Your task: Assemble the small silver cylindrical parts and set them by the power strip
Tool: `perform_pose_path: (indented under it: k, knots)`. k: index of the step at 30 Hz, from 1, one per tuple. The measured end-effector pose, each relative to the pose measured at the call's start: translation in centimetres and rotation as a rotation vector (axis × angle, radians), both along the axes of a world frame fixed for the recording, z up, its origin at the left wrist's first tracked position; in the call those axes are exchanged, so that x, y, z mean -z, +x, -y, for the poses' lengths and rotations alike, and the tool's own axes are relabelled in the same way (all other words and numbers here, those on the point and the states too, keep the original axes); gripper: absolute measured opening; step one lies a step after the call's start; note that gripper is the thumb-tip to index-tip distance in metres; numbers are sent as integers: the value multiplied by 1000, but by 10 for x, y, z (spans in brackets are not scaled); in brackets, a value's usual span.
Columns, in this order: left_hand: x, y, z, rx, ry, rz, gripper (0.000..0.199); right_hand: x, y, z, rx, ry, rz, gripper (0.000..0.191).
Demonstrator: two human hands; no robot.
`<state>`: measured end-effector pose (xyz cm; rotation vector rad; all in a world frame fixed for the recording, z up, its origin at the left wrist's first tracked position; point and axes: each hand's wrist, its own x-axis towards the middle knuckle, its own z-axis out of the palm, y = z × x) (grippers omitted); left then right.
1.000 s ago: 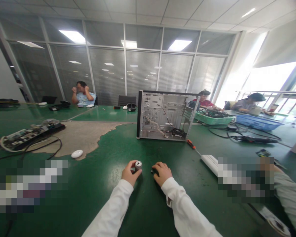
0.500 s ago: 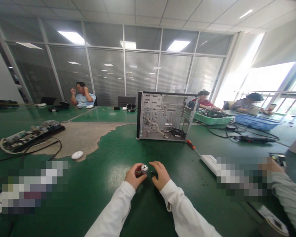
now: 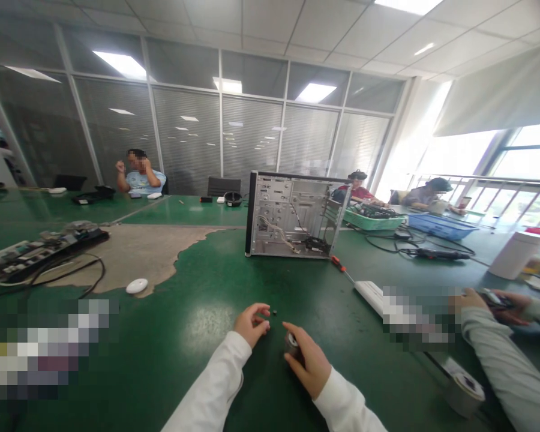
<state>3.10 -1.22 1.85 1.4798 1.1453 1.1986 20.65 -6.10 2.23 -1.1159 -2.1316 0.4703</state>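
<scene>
My right hand [image 3: 311, 359] is closed round a small metal cylinder [image 3: 291, 343] with a hole in its top end, low over the green table [image 3: 216, 276]. Thumb and forefinger grip it from the sides. To the left, my left hand [image 3: 252, 324] is open, its thumb and bent fingers apart. Just off its fingertips lies a tiny dark piece [image 3: 274, 312], too small to name. Beyond both hands a computer case [image 3: 297, 216] stands upright with its side panel off, showing the metal frame and loose wires.
An orange-handled screwdriver [image 3: 338, 264] lies by the case, near a white strip [image 3: 369, 294]. A round white disc [image 3: 137, 286] and a circuit assembly [image 3: 49, 246] are at left. Green [image 3: 373, 222] and blue [image 3: 441, 227] baskets stand at back right. A co-worker's sleeve [image 3: 499, 348] reaches in at right.
The metal cylinder has passed from my left hand to my right hand, which moved right and nearer to me. My left hand has let go. The view has turned slightly right.
</scene>
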Motion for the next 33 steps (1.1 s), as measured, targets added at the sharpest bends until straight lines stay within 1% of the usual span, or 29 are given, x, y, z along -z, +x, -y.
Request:
perform_pose_path:
  k: [2, 5, 7, 9, 12, 15, 17, 19, 22, 25, 29, 31, 33]
  knots:
    - [0, 0, 0, -14, 13, -2, 30, 9, 23, 22, 101, 35, 7, 46]
    - [2, 0, -2, -21, 7, 7, 28, 28, 65, 48, 352, 130, -5, 45]
    - [5, 0, -5, -41, 8, 16, 28, 38, 97, 59, 526, 187, 0, 46]
    - [8, 0, -7, -64, 12, 20, 28, 45, 130, 66, 676, 232, 26, 47]
    - [11, 0, -10, -70, 10, 28, 28, 49, 178, 71, 845, 259, 130, 49]
    - [12, -1, -10, -73, -3, 37, 27, 52, 219, 75, 974, 249, 220, 50]
    - [11, -2, -10, -78, -12, 40, 27, 56, 241, 77, 1039, 224, 246, 48]
    - [11, -2, -9, -81, -16, 39, 27, 58, 257, 77, 1092, 187, 251, 44]
    - [10, -1, -8, -79, -20, 41, 26, 59, 268, 75, 1112, 150, 246, 41]
    - [10, -1, -8, -77, -21, 44, 25, 57, 271, 68, 1076, 174, 262, 42]
    - [11, -1, -9, -74, -20, 50, 25, 54, 275, 54, 1018, 93, 293, 48]
    - [12, -2, -9, -69, -12, 52, 25, 54, 276, 46, 1015, 82, 301, 49]
    - [13, -2, -10, -64, -4, 52, 25, 55, 274, 40, 1023, 108, 310, 48]
